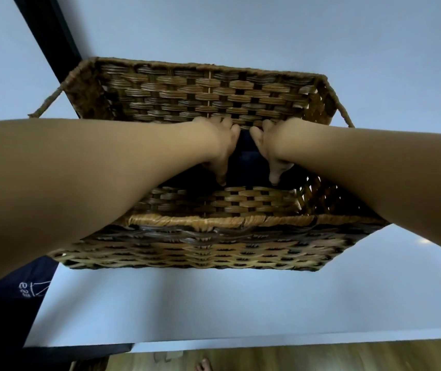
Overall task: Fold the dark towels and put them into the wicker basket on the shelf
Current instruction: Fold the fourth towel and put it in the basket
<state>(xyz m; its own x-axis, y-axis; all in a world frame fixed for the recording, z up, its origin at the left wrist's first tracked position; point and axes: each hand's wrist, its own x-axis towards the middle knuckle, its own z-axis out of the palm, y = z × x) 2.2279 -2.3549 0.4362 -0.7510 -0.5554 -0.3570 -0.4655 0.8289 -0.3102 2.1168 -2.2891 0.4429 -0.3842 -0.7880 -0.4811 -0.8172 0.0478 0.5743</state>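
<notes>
The wicker basket stands on the white shelf. Both my forearms reach over its near rim and down inside. A dark towel lies in the bottom of the basket, and only a strip of it shows between my hands. My left hand presses on the towel's left part, with fingers stretched toward the far wall and thumb spread toward me. My right hand mirrors it on the right part. My arms hide most of the towel.
A rope handle hangs off each end of the basket. A black frame post runs behind its left corner. Dark printed cloth hangs at the lower left. A wooden floor and a bare foot show below the shelf edge.
</notes>
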